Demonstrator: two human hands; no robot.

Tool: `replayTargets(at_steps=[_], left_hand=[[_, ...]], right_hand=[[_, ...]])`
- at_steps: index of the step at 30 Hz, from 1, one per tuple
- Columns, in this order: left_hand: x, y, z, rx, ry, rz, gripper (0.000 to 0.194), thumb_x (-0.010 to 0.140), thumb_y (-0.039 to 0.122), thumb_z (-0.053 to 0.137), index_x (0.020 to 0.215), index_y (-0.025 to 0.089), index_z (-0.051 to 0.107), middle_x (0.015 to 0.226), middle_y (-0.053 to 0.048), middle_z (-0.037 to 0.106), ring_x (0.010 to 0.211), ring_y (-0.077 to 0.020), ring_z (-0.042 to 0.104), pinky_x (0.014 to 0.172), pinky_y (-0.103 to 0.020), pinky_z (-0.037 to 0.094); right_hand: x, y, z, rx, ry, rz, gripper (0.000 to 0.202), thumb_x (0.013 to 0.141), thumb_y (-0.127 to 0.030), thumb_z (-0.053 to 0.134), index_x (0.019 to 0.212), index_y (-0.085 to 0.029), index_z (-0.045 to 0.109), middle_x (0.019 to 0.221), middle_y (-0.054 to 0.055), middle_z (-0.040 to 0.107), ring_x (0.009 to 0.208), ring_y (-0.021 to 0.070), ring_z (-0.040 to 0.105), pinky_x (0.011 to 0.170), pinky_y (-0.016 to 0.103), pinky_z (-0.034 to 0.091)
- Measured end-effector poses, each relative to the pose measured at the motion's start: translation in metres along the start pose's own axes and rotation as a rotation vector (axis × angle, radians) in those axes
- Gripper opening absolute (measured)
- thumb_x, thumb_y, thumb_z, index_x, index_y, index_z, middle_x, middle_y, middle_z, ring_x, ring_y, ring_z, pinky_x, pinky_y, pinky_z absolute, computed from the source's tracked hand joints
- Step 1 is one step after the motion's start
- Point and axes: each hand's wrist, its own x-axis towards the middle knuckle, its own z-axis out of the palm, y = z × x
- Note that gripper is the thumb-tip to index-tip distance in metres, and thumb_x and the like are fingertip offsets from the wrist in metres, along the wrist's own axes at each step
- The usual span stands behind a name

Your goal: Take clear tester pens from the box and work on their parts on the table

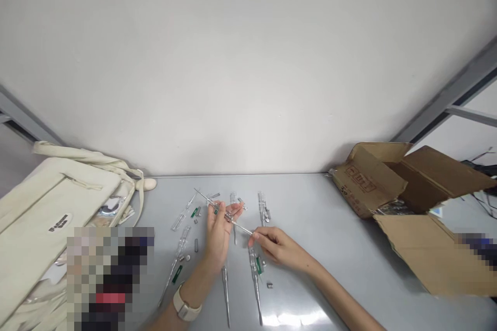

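Note:
My left hand (218,227) is closed around a clear-handled tester screwdriver (210,201), its thin tip pointing up and left. Between the hands runs a slim metal shaft (243,228); I cannot tell whether it belongs to the same tool. My right hand (277,247) pinches the lower end of this shaft. Loose parts lie around: a green strip (177,274) on the left, another green piece (259,265) below my right hand, a spring (196,245) and small metal caps (269,285). Fingers hide part of the held tool.
More clear tester screwdrivers (255,282) lie on the grey table (310,201), one of them (173,269) left of my left forearm. A cream bag (46,207) rests at the left. An open cardboard box (363,186) stands at the right. Behind rises a pale wall (248,72).

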Motion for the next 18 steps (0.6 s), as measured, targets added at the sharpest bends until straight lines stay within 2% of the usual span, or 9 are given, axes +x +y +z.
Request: replayTargets(at_steps=[4,7,8,10,13,15,18], left_hand=[[-0.001,0.008,0.003,-0.030,0.032,-0.007,0.023,0.077,0.025,0.074,0.078,0.017,0.052,0.095,-0.012,0.074,0.105,-0.0279,0.068,0.099,-0.045,0.049],[0.002,0.013,0.002,-0.082,0.044,0.004,0.012,0.077,0.015,0.068,0.073,0.014,0.057,0.102,-0.015,0.073,0.108,-0.0254,0.067,0.094,-0.037,0.052],[0.004,0.014,0.001,-0.111,0.058,-0.004,0.009,0.077,0.012,0.066,0.074,0.014,0.058,0.099,-0.013,0.073,0.103,-0.0223,0.069,0.089,-0.033,0.054],[0.007,0.016,-0.001,-0.184,0.075,-0.046,0.007,0.077,0.007,0.063,0.079,0.013,0.060,0.086,-0.008,0.072,0.078,-0.0126,0.069,0.070,-0.022,0.054],[0.009,0.018,-0.005,-0.325,0.013,-0.153,0.010,0.080,0.005,0.057,0.083,0.014,0.060,0.059,0.004,0.055,0.044,-0.0026,0.046,0.044,-0.015,0.036],[0.009,0.020,-0.006,-0.411,-0.053,-0.232,0.012,0.086,0.013,0.054,0.075,0.015,0.056,0.048,0.008,0.038,0.037,-0.0032,0.033,0.038,-0.018,0.027],[0.008,0.025,-0.007,-0.513,-0.083,-0.316,0.039,0.094,0.026,0.047,0.057,0.019,0.039,0.044,0.009,0.021,0.034,-0.0054,0.020,0.035,-0.022,0.020]], right_hand=[[-0.001,-0.002,-0.003,0.072,-0.039,0.002,0.048,0.097,-0.056,0.042,0.093,-0.014,0.064,0.043,-0.011,0.029,0.038,0.0052,0.023,0.040,0.020,0.019],[-0.002,-0.005,-0.006,0.082,-0.042,-0.031,0.045,0.096,-0.055,0.044,0.091,-0.014,0.063,0.044,-0.010,0.033,0.038,0.0049,0.026,0.040,0.020,0.022],[-0.002,-0.006,-0.007,0.106,-0.045,-0.036,0.044,0.096,-0.055,0.046,0.089,-0.014,0.061,0.045,-0.010,0.035,0.038,0.0048,0.029,0.040,0.020,0.023],[-0.003,-0.007,-0.007,0.180,-0.032,-0.048,0.039,0.093,-0.055,0.052,0.088,-0.016,0.057,0.048,-0.010,0.039,0.038,0.0044,0.031,0.039,0.019,0.024],[-0.002,-0.007,-0.006,0.280,-0.038,-0.069,0.036,0.093,-0.053,0.054,0.089,-0.017,0.053,0.048,-0.011,0.035,0.037,0.0035,0.026,0.037,0.018,0.022],[-0.001,-0.004,-0.003,0.321,-0.102,-0.064,0.036,0.094,-0.052,0.052,0.090,-0.017,0.054,0.046,-0.012,0.030,0.037,0.0034,0.023,0.037,0.018,0.020],[-0.001,0.000,0.005,0.389,-0.198,-0.014,0.038,0.095,-0.054,0.050,0.087,-0.016,0.054,0.046,-0.013,0.030,0.036,0.0036,0.023,0.036,0.018,0.021]])
